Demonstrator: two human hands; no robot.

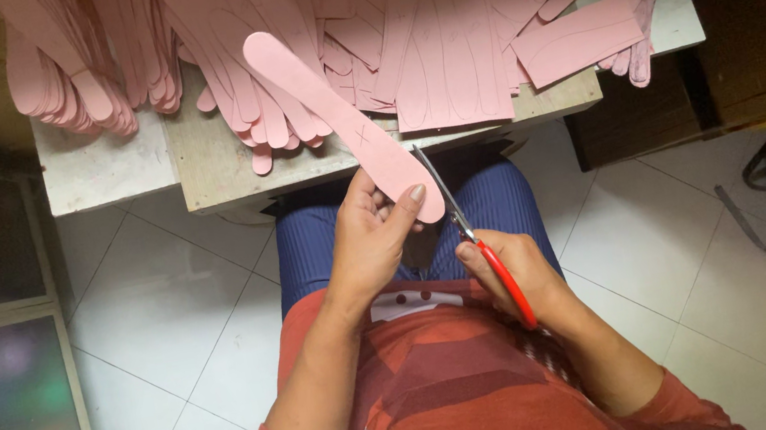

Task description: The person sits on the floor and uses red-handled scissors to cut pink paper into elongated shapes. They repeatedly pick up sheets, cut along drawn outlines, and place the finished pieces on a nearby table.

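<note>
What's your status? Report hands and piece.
Left hand grips pink cutout. Right hand holds scissors, blades at cutout's edge. More cutouts heaped on table.

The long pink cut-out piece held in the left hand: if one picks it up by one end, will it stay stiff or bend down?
The pink piece probably stays fairly stiff: the left hand grips only its lower end, yet it juts out straight, without sagging. It seems thin and light, like the flat pieces in the stacks on the table. The scissors in the right hand suggest it cuts easily.

left hand (pixel 372 242) grips pink cutout (pixel 339 120); right hand (pixel 508 272) holds red-handled scissors (pixel 469 232).
</note>
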